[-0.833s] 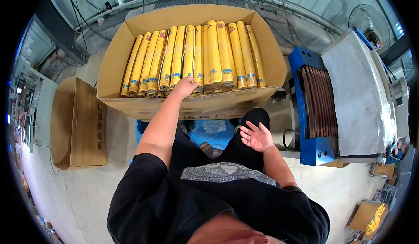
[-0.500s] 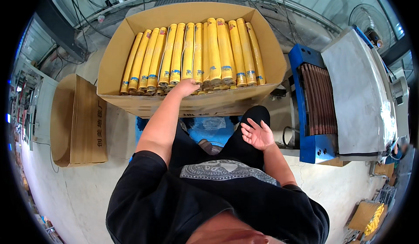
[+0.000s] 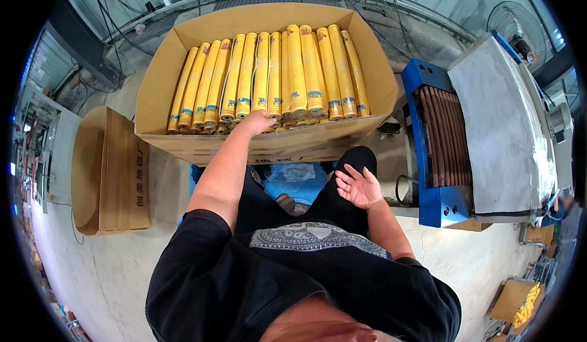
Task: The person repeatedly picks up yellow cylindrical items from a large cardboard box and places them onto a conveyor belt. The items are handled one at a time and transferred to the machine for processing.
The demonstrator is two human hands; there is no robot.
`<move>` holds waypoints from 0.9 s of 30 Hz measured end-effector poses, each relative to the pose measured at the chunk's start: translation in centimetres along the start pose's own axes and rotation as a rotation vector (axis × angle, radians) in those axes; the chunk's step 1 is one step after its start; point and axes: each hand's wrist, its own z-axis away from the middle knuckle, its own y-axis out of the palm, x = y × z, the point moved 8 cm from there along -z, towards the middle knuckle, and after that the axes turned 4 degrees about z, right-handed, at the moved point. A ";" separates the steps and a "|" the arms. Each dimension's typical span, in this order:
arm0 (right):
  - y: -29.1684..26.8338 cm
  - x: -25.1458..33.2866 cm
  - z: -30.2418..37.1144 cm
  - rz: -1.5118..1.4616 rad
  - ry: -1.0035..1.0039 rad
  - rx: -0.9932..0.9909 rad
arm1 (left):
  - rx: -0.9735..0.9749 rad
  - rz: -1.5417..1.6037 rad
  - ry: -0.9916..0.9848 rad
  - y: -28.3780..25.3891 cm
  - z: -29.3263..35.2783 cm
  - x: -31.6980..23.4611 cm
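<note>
A large cardboard box (image 3: 214,146) stands in front of me, packed with several long yellow rolls (image 3: 246,76) that have blue printed patches near their lower ends. The rolls lean side by side in a row, over more roll ends beneath. My left hand (image 3: 257,123) is at the box's front rim, by the lower ends of the middle rolls. Its fingers are curled, and whatever they grip is hidden. Over my right thigh, my right hand (image 3: 361,189) is open with its palm turned up and nothing in it.
An open cardboard box (image 3: 125,171) stands on the floor at left. On the right is a blue-framed machine (image 3: 440,210) with brown ribs and a grey cover (image 3: 495,128). A fan (image 3: 516,33) stands behind it. Yellow things fill a carton (image 3: 507,302) at lower right.
The whole view has shifted slightly. My left hand stays at the box's front rim by the roll ends, and my right hand stays open above my thigh.
</note>
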 end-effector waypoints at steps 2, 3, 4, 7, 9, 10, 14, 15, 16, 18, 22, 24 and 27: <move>-0.2 0.1 0.1 -0.005 -0.003 0.002 | 0.059 -0.034 -0.022 0.1 0.1 -0.7; -0.2 0.1 0.1 -0.006 -0.006 0.002 | 0.088 -0.051 -0.033 0.2 0.2 -1.1; -0.1 0.1 0.1 -0.004 -0.003 0.005 | 0.069 -0.036 -0.032 0.1 0.1 -0.8; 0.1 0.0 0.0 0.002 0.006 0.005 | -0.002 0.015 0.001 0.0 -0.1 -0.1; 0.1 0.0 0.1 -0.003 0.001 0.001 | -0.068 0.057 0.064 -0.2 -0.1 -0.2; 0.1 0.0 0.1 -0.006 -0.003 -0.001 | -0.076 0.057 0.065 -0.1 -0.1 -0.2; 0.0 0.0 0.1 0.004 -0.002 -0.005 | -0.094 0.044 0.068 -0.1 -0.4 0.1; 0.1 0.0 0.1 0.007 0.000 -0.003 | -0.095 0.037 0.069 -0.1 -0.5 0.4; 0.1 0.1 0.1 0.007 -0.002 -0.004 | -0.094 0.037 0.068 0.0 -0.5 0.3; -0.1 0.1 0.2 0.003 -0.003 -0.002 | -0.094 0.036 0.067 0.1 -0.4 0.1; 0.0 0.0 0.2 0.006 -0.009 0.003 | -0.057 0.000 0.027 0.0 -0.1 -0.1; 0.0 0.0 0.2 0.003 -0.011 0.007 | 0.017 -0.036 -0.063 0.1 0.1 -0.2; 0.1 0.1 0.3 0.003 -0.018 0.010 | 0.038 -0.045 -0.068 0.0 0.4 -0.7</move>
